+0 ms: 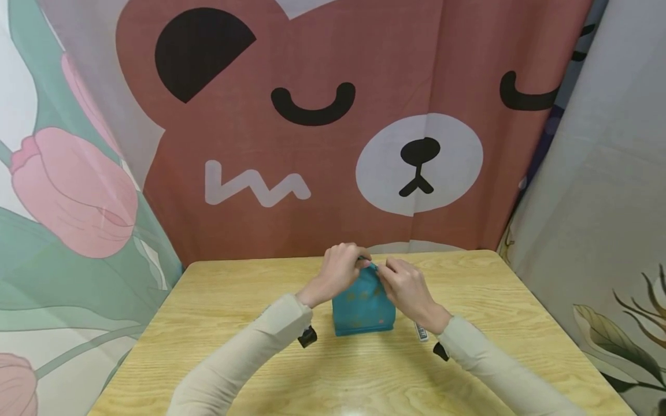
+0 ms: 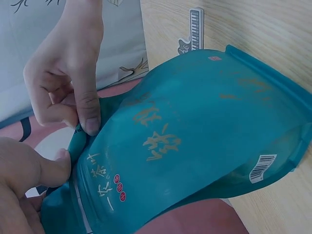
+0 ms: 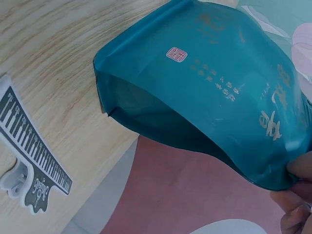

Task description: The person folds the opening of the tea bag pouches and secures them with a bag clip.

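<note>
A teal tea pouch [image 1: 363, 315] with gold characters stands upright on the wooden table. At the left of its top edge, my left hand [image 1: 340, 267] pinches the folded rim between thumb and fingers. My right hand [image 1: 410, 287] grips the same edge from the right; in the left wrist view the right thumb and forefinger squeeze a rolled piece of the top. The pouch front [image 2: 190, 122] bulges, with a barcode label low on one side. In the right wrist view, the side gusset of the pouch [image 3: 224, 73] folds inward.
A white clip with a piano-keyboard pattern [image 3: 36, 141] lies on the table [image 1: 234, 346] just right of the pouch, partly behind the right wrist in the head view. Behind the table's far edge hangs a curtain with a brown bear [image 1: 322, 144].
</note>
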Motion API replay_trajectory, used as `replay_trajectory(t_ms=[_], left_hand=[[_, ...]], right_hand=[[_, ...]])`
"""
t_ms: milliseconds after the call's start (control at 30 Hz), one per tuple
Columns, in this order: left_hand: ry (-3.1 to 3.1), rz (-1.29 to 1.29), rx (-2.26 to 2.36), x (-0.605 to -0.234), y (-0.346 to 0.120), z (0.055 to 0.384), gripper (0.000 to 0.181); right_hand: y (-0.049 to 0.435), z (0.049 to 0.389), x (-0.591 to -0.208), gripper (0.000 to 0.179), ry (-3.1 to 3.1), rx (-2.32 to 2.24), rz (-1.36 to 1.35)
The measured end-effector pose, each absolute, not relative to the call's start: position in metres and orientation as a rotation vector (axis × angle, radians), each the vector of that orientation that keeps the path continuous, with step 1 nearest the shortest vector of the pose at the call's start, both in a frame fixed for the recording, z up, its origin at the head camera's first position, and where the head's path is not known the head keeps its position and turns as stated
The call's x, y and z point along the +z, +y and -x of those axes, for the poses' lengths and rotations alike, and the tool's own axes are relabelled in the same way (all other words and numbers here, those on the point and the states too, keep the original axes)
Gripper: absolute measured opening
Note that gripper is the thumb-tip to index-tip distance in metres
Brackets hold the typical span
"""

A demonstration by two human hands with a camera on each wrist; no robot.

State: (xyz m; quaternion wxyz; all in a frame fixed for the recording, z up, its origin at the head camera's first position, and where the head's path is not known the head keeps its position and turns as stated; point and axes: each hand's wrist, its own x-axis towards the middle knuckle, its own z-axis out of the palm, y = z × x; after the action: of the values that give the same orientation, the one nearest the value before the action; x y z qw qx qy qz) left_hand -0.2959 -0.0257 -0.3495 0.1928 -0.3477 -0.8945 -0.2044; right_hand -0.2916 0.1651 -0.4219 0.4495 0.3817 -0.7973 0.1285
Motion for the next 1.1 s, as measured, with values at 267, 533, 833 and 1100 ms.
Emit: replay_trajectory(t_ms=[267,533,833,1100], left_hand=[[-2.523,0.975,-0.556,-0.3494,-0.0264,0.2961,0.012],[-2.508,0.965,-0.552,-0.3513,-0.0284,0.2959,0.01],[-2.513,0.96,-0.527,-0.3518,-0.0286,0.2961,0.009],[-2.514,0.967,-0.517,-0.3537,-0.0286,0.2963,0.01]], right_hand=[[0.1676,0.2882,-0.4189,0.019,-2.025,0.539,-0.931],[0.1728,0.2851,-0.4166,0.013,-2.147,0.721,-0.921],[0.1692,0.2869,-0.4201,0.02,-2.083,0.486,-0.938],[0.1673,0.2867,-0.422,0.023,-2.057,0.314,-0.959]])
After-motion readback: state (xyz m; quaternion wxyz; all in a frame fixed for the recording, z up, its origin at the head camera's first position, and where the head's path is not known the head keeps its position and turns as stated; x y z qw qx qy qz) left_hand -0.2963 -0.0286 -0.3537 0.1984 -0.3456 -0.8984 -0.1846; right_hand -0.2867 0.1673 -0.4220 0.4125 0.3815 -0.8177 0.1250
